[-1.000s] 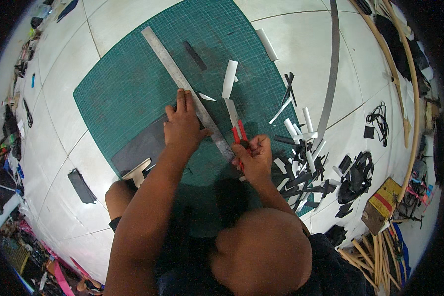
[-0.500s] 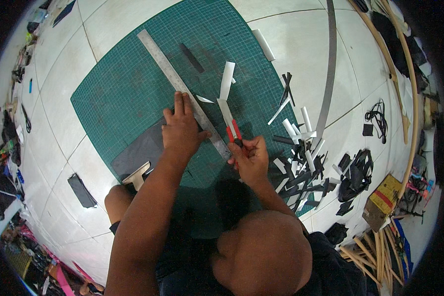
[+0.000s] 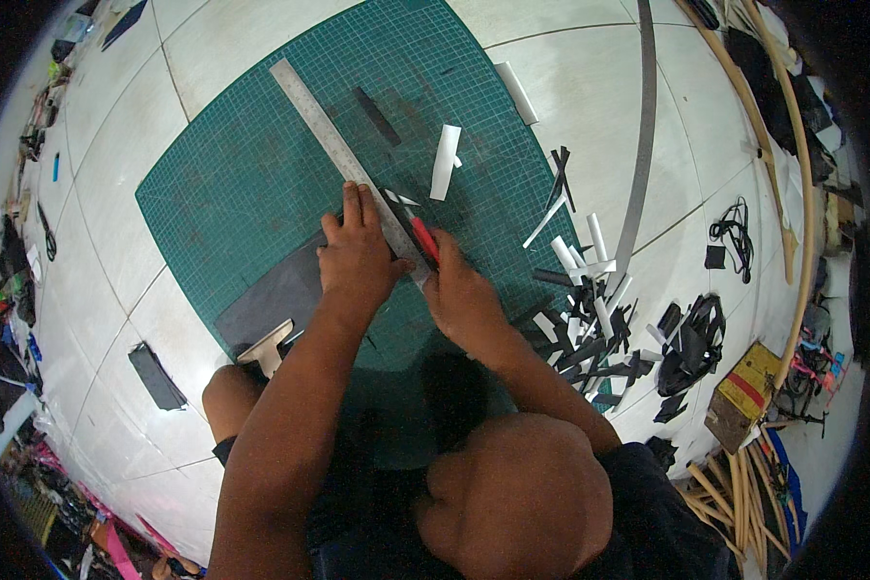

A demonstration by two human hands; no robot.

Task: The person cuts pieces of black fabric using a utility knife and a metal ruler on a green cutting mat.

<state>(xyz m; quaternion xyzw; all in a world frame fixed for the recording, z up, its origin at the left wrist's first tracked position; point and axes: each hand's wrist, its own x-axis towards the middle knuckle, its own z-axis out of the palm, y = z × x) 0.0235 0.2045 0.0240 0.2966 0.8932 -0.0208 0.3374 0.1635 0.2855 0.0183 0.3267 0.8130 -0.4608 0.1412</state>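
Observation:
A long metal ruler [image 3: 311, 114] lies slantwise over a green cutting mat [image 3: 224, 169]. My left hand [image 3: 358, 256] presses on it with fingers stretched and thumb spread. Just right of the ruler, my right hand [image 3: 464, 304] grips a red utility knife [image 3: 423, 239], its blade end by the ruler's edge. A dark grey sheet [image 3: 269, 292] reaches under my left hand and seems to run beneath the ruler. A thin white sliver [image 3: 403, 197] lies near the blade. White strip [image 3: 445, 162] and dark strip [image 3: 377, 115] rest farther up the mat.
Black and white offcuts [image 3: 594, 329] pile up at the mat's right edge. A long grey strip [image 3: 646, 126] crosses the tiled floor. A scraper-like tool [image 3: 266, 346] lies by my left forearm, and a black folded piece [image 3: 157, 377] farther left. Wooden poles [image 3: 739, 498] stand at lower right.
My right hand has moved up and left, bringing the knife against the ruler and turning it. The white strip beside the blade now lies apart from it. My left hand stays put.

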